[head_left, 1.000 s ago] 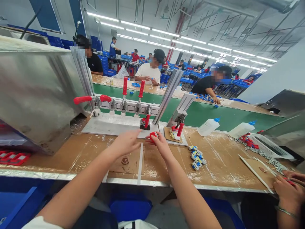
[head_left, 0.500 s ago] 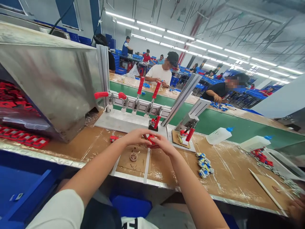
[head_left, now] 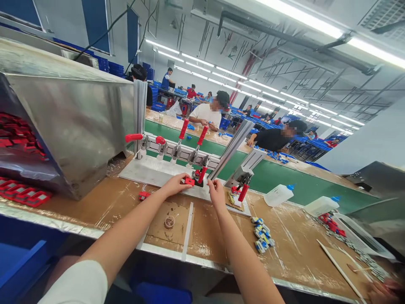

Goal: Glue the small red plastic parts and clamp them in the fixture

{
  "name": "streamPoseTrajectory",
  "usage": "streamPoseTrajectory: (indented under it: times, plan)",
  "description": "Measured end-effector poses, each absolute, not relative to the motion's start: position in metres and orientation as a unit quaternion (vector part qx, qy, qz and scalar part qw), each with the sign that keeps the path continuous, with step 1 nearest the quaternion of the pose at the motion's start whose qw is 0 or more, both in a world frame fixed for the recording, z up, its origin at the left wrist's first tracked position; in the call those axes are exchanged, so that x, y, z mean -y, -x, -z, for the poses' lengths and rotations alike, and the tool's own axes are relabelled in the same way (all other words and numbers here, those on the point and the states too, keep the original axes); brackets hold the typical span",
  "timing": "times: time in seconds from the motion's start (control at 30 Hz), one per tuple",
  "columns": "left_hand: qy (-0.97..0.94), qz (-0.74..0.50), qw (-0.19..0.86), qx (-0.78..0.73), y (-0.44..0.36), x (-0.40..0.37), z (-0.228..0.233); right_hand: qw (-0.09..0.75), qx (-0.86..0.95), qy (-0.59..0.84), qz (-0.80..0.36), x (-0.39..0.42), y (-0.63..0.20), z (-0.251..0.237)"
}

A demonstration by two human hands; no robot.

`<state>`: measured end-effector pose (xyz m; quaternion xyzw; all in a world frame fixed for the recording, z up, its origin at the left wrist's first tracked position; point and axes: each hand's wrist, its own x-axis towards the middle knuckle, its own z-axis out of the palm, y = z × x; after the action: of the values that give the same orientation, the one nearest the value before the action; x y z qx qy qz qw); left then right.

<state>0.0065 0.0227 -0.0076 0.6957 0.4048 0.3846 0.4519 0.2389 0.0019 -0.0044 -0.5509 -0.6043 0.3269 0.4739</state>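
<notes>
My left hand (head_left: 176, 185) grips a small red plastic block (head_left: 189, 181) between thumb and fingers, just left of a red-handled toggle clamp (head_left: 202, 175). My right hand (head_left: 216, 194) is apart from it, on the right side of that clamp. Its thumb and fingertips are pinched together, and anything between them is too small to make out. Under the clamp, another red piece (head_left: 196, 174) sits on a dark block. Beside my left forearm lies a red-and-grey part (head_left: 144, 195) on the bench. A small round tub (head_left: 169, 221) with a stick in it stands on cardboard between my arms.
A metal fixture plate (head_left: 142, 169) carries several more clamps. To the right are a second clamp stand (head_left: 243, 181), blue-and-white parts (head_left: 262, 234) and two bottles (head_left: 278, 195). A metal-sided bin (head_left: 82, 126) of red parts stands left. Co-workers sit across the bench.
My hands, together around the red block before, have separated. The left carries the block towards the clamp; the right has let go and moved to the clamp's right. The view has shifted.
</notes>
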Motion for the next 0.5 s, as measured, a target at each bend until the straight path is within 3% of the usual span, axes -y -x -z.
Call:
streamPoseTrajectory:
  times: [0.5]
  plan:
    - [-0.714, -0.374, 0.376, -0.458, -0.062, -0.074, 0.016, 0.642, 0.519, 0.315, -0.468, 0.012, -0.218, -0.043]
